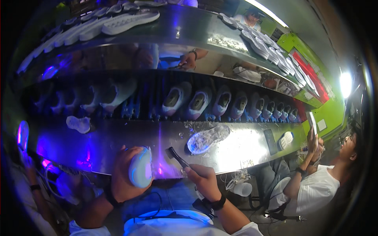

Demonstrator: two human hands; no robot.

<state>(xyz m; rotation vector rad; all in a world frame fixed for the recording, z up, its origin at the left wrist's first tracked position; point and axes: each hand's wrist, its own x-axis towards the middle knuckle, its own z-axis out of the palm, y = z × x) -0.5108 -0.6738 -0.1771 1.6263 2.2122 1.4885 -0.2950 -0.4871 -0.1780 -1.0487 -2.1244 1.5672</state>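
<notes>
My left hand (pixel 123 169) is closed around a pale shoe (pixel 140 168), held at the near edge of the metal worktable (pixel 118 137); its sole or side glows bluish under the violet light. In my right hand (pixel 204 180) is a small dark brush (pixel 179 158), gripped by the handle, its bristle head pointing up and left. The brush and the shoe are apart. Beyond the brush lies a shoe sole (pixel 208 139) with a rough, whitish, crumpled-looking inside. A smaller whitish piece, perhaps a sole (pixel 78 124), rests on the table farther left.
Behind the table runs a row of shoe uppers (pixel 199 103) on a dark conveyor. White soles (pixel 130 23) line the shelf above. At right lie a dark flat slab (pixel 270 141) and a small sole (pixel 286 140). A co-worker (pixel 315 185) sits at right, holding up a pale object (pixel 312 124).
</notes>
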